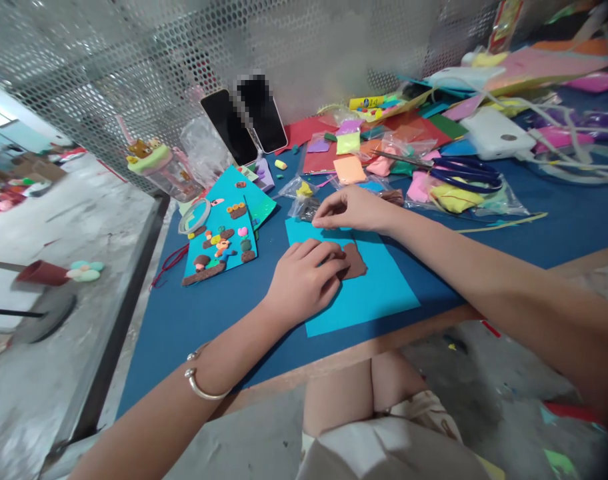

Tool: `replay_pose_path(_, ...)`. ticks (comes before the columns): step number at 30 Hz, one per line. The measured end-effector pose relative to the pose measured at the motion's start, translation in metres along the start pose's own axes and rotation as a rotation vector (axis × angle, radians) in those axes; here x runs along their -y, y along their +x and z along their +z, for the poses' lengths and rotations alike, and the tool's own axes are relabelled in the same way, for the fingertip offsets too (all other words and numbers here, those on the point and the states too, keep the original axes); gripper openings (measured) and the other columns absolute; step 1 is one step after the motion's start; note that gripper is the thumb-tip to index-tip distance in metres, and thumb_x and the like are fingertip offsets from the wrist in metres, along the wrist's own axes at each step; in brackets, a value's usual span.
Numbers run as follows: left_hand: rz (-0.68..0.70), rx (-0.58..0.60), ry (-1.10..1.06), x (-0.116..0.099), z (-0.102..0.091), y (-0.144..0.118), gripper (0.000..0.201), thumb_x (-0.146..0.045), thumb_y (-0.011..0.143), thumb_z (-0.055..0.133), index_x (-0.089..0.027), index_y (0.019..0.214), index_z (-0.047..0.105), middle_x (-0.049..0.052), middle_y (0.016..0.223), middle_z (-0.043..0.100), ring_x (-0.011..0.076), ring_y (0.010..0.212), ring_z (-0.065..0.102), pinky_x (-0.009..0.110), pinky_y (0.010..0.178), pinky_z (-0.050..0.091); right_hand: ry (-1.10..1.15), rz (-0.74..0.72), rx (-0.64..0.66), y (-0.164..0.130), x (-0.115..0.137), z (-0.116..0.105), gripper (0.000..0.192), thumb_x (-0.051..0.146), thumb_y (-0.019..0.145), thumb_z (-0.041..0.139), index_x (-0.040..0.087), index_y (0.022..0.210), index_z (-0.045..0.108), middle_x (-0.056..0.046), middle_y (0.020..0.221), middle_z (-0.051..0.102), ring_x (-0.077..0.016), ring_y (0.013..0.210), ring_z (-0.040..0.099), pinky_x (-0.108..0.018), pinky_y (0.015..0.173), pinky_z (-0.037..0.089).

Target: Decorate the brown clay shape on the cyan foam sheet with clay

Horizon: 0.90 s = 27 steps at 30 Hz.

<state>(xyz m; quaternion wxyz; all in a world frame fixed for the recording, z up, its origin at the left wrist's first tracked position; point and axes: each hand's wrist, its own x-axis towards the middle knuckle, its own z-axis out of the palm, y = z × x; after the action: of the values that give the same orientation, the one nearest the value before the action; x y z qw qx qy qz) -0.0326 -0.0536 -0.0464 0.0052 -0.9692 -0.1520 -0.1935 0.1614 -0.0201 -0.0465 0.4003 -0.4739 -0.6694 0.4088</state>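
Observation:
A bright blue sheet lies on the table in front of me. Near its middle sits a flat, uneven patch of brown clay. My left hand rests palm down on the sheet, fingers loosely bent and a little apart, their tips at the clay's left side. Over the sheet's far edge, my right hand is closed in a pinch; anything between thumb and finger is too small to make out. Right beside those fingertips is a clear bag with dark clay. A yellow lump lies just behind it.
Left of the sheet lies a blue card decorated with clay figures. Two phones lean on the perforated metal panel, near a clear cup. Bagged colored clay, blue-handled scissors, a white device and cables crowd the right.

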Motion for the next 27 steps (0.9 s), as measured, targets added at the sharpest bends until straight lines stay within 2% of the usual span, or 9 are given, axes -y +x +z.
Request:
replay_pose_path(4,-0.014,-0.014,-0.065,0.0,0.001,0.001,0.023,-0.015,0.087,0.048,-0.02,0.097,0.068,0.005,0.105,0.068,0.0197,0.092,0.06,0.034,0.075,0.045,0.014,-0.028,-0.002,-0.001,0.001,0.0,0.02,0.036,0.066,0.073,0.019,0.076,0.072,-0.002,0.076,0.07,-0.0151,0.071,0.062,-0.029,0.067,0.05)
replay_pose_path(10,-0.277,-0.203,-0.372,0.005,0.003,0.001,0.03,-0.006,0.08,0.045,-0.018,0.094,0.069,0.005,0.097,0.067,0.0177,0.092,0.062,0.033,0.085,0.05,0.035,-0.088,-0.115,-0.01,0.016,-0.003,0.017,0.035,0.072,0.069,0.019,0.079,0.071,-0.002,0.076,0.07,-0.0153,0.071,0.063,-0.03,0.071,0.052)
replay_pose_path(13,-0.343,-0.261,-0.456,0.007,0.004,0.002,0.031,-0.004,0.077,0.046,-0.018,0.091,0.069,0.004,0.093,0.067,0.0166,0.089,0.062,0.03,0.082,0.051,0.04,-0.086,-0.182,-0.025,0.021,-0.004,0.015,0.033,0.076,0.067,0.02,0.081,0.07,-0.002,0.076,0.07,-0.0153,0.07,0.064,-0.031,0.071,0.053)
replay_pose_path(16,-0.345,-0.264,-0.472,0.008,0.004,0.001,0.031,-0.004,0.077,0.046,-0.019,0.09,0.07,0.004,0.092,0.066,0.0163,0.087,0.062,0.03,0.081,0.052,0.04,-0.048,-0.235,-0.042,0.021,-0.006,0.02,0.04,0.078,0.066,0.02,0.081,0.071,-0.003,0.077,0.07,-0.0167,0.072,0.065,-0.033,0.072,0.054)
replay_pose_path(20,-0.281,-0.206,-0.456,0.007,0.004,-0.001,0.029,-0.006,0.078,0.047,-0.02,0.088,0.071,0.004,0.095,0.065,0.018,0.092,0.062,0.033,0.085,0.05,0.055,0.023,-0.314,-0.057,0.018,-0.008,0.028,0.049,0.074,0.069,0.022,0.078,0.07,-0.004,0.075,0.069,-0.0187,0.071,0.064,-0.035,0.071,0.054)
replay_pose_path(27,-0.329,-0.251,-0.475,0.008,0.004,-0.002,0.03,-0.004,0.077,0.047,-0.02,0.086,0.071,0.003,0.092,0.065,0.0171,0.089,0.062,0.03,0.081,0.049,-0.018,0.042,-0.332,-0.061,0.015,-0.009,0.031,0.051,0.066,0.076,0.022,0.071,0.065,-0.001,0.064,0.064,-0.0163,0.063,0.06,-0.031,0.061,0.049)
